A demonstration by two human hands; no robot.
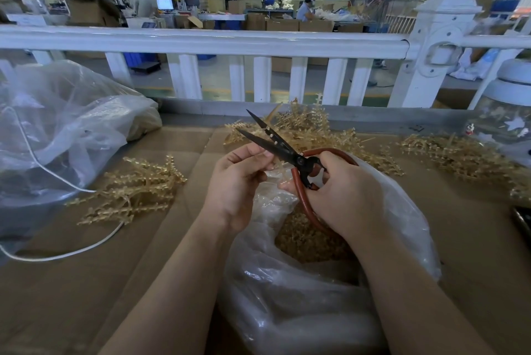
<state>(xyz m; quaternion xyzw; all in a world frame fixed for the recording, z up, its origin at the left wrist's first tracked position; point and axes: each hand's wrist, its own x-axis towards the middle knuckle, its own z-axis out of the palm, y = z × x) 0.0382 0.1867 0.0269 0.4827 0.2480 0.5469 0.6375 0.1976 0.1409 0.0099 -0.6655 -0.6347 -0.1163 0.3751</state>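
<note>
R hand (342,193) clamped round red handle loops of scissors (275,142); blades apart, tips pointing away, up-left. L hand (238,182) just beside R, fingertips pinching lower blade nr pivot. Both hands above open clear bag (287,305) w/ gold bits. Gold sprigs (135,190) on worktop (86,297), left of L hand; more beyond both hands.

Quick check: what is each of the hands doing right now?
Left hand: curled, pinching at the lower blade of the scissors; anything small in the pinch cannot be told.
Right hand: closed on the scissors' red handles.
</note>
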